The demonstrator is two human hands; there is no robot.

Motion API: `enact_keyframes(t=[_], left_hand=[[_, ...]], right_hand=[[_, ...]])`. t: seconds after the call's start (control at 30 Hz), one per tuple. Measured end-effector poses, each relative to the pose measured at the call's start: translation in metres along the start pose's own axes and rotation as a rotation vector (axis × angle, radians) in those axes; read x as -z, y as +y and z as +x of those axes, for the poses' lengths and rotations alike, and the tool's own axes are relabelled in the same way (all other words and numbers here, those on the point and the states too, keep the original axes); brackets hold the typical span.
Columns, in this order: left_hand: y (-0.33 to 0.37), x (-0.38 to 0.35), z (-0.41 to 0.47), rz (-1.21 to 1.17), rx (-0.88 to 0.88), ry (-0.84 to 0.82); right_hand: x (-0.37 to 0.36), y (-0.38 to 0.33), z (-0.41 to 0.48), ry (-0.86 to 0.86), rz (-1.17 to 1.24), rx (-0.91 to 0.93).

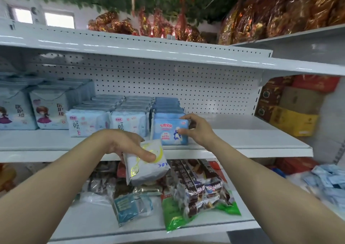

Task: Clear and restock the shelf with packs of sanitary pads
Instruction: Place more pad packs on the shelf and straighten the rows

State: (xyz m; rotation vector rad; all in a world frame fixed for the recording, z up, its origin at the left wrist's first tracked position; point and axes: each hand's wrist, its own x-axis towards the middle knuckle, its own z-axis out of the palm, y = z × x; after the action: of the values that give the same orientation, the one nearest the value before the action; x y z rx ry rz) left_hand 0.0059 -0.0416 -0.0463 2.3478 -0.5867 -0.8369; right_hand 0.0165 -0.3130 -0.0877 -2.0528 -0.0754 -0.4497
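Both forearms are cut off by the lower frame edge. On the lower shelf, a teal pack and a bag of wrapped chocolates are partly hidden behind the white pad pack. That pack is held in the air before the edge of the middle shelf, its long axis roughly upright and its lettering inverted. It is gripped by the left hand, with the thumb laid across its face; the fingers behind are concealed.

Farther in, a blue pad pack stands on its long edge at the front of its row, face outward and long axis along the shelf. It is lightly pinched by the right hand, thumb on the face and forefinger on the top corner. The packs behind it are mostly hidden. The goods above the pegboard panel are blurred.
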Motion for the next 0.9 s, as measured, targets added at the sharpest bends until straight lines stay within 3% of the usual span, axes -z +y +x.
enact_keyframes(t=[0.53, 0.9], left_hand=[[0.017, -0.006, 0.023, 0.021, 0.046, 0.018], [0.072, -0.036, 0.019, -0.023, 0.141, 0.145]], right_hand=[[0.002, 0.01, 0.026, 0.018, -0.307, 0.167], [0.016, 0.015, 0.043, -0.161, -0.317, 0.22]])
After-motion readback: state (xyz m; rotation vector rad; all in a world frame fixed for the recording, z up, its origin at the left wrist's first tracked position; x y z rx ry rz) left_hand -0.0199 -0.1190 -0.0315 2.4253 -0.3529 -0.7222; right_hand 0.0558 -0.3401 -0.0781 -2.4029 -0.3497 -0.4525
